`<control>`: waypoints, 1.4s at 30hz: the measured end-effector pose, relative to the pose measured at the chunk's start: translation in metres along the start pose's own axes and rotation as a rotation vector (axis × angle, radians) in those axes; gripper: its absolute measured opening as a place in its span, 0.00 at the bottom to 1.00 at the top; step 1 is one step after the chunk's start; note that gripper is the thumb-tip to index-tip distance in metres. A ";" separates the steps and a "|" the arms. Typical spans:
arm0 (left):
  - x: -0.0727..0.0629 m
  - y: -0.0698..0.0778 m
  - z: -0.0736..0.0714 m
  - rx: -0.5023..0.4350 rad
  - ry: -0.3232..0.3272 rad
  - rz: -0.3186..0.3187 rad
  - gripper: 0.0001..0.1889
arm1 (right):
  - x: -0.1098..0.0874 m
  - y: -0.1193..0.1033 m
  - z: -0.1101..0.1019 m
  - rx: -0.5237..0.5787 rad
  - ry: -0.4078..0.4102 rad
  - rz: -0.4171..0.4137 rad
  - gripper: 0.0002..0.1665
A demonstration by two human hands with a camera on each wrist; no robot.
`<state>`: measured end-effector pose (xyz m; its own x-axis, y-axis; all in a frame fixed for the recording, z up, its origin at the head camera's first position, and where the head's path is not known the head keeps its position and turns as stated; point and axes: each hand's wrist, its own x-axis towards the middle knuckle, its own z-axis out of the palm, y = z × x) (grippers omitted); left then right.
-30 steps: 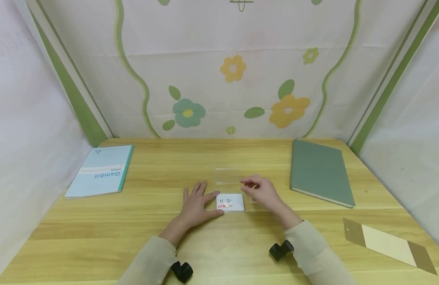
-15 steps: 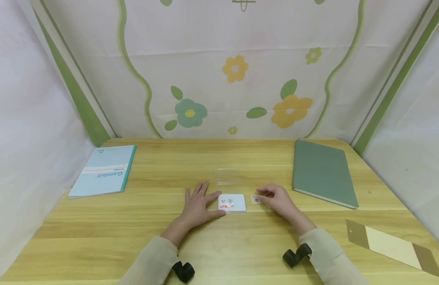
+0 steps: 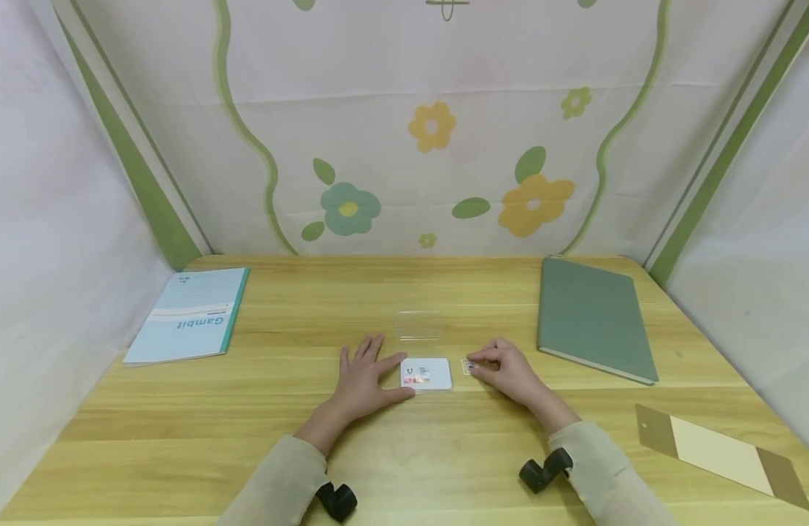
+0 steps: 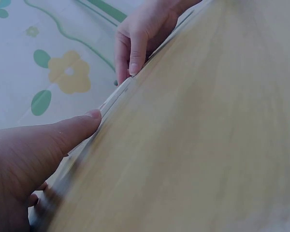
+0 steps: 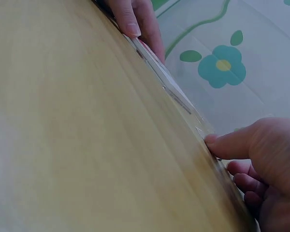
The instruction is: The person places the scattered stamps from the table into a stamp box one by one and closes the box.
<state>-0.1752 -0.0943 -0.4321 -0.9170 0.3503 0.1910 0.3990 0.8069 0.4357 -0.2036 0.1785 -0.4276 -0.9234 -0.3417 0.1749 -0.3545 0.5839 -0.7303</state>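
Note:
A flat white card in a clear case (image 3: pixel 434 372) lies mid-table in the head view, with a small printed label on its left part. My left hand (image 3: pixel 361 383) rests spread beside it, thumb and index finger straight at its left corners. Just right of the case is a small square printed card (image 3: pixel 466 367). My right hand (image 3: pixel 510 372) pinches this card's right part between thumb and index finger, partly covering its print. The right wrist view shows the thumb (image 5: pixel 232 142) low against the table, by the card's clear edge.
A clear rectangular lid-like piece (image 3: pixel 418 326) lies just beyond the case. At the left is a light blue notebook (image 3: pixel 190 314), at the right a green notebook (image 3: pixel 595 318). A brown and cream strip (image 3: pixel 720 453) lies near the right front.
My right hand first moved right and down, from above the small card to its right side, then its fingertips shifted slightly left over the card. The left hand stayed in place.

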 end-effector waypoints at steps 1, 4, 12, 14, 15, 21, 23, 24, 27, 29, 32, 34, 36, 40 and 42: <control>0.000 0.000 0.000 -0.001 -0.001 -0.001 0.35 | 0.000 0.000 0.000 -0.011 0.002 -0.004 0.13; -0.001 0.001 -0.001 -0.003 -0.001 0.001 0.35 | 0.000 -0.001 0.000 -0.039 0.003 -0.012 0.11; 0.000 -0.002 0.000 0.001 0.011 0.010 0.34 | 0.001 -0.004 0.000 -0.082 -0.002 -0.058 0.07; 0.000 -0.002 0.001 0.004 0.017 0.013 0.34 | 0.001 -0.005 0.000 -0.091 -0.003 -0.069 0.07; 0.000 -0.002 0.001 0.004 0.019 0.014 0.34 | 0.001 -0.006 0.000 -0.096 -0.004 -0.072 0.06; -0.001 -0.001 0.000 0.001 0.017 0.008 0.34 | 0.000 -0.008 0.001 -0.113 -0.013 -0.097 0.05; -0.001 -0.001 0.000 0.001 0.015 0.007 0.34 | 0.000 -0.009 0.001 -0.113 -0.021 -0.104 0.05; -0.001 -0.001 0.000 0.001 0.014 0.007 0.34 | 0.000 -0.010 0.001 -0.109 -0.024 -0.107 0.06; -0.001 -0.001 0.001 0.000 0.015 0.006 0.35 | 0.000 -0.010 0.001 -0.097 -0.032 -0.101 0.09; -0.001 -0.002 0.001 -0.001 0.018 0.006 0.35 | 0.000 -0.009 0.002 -0.097 -0.036 -0.097 0.12; -0.001 -0.002 0.002 0.000 0.018 0.006 0.35 | 0.001 -0.008 0.003 -0.093 -0.045 -0.087 0.15; -0.001 -0.003 0.002 0.005 0.018 0.006 0.35 | 0.001 -0.008 0.003 -0.091 -0.049 -0.079 0.15; -0.001 -0.003 0.002 0.007 0.015 0.005 0.35 | 0.000 -0.008 0.003 -0.085 -0.046 -0.074 0.14; 0.000 -0.002 0.001 0.008 0.006 0.001 0.35 | 0.000 -0.009 0.003 -0.077 -0.013 -0.080 0.13; 0.000 -0.001 0.001 0.007 0.001 0.000 0.35 | 0.000 -0.010 0.002 -0.079 0.008 -0.077 0.13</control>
<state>-0.1758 -0.0945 -0.4334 -0.9168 0.3501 0.1920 0.3992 0.8101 0.4294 -0.1995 0.1717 -0.4217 -0.8939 -0.3820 0.2345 -0.4349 0.6128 -0.6598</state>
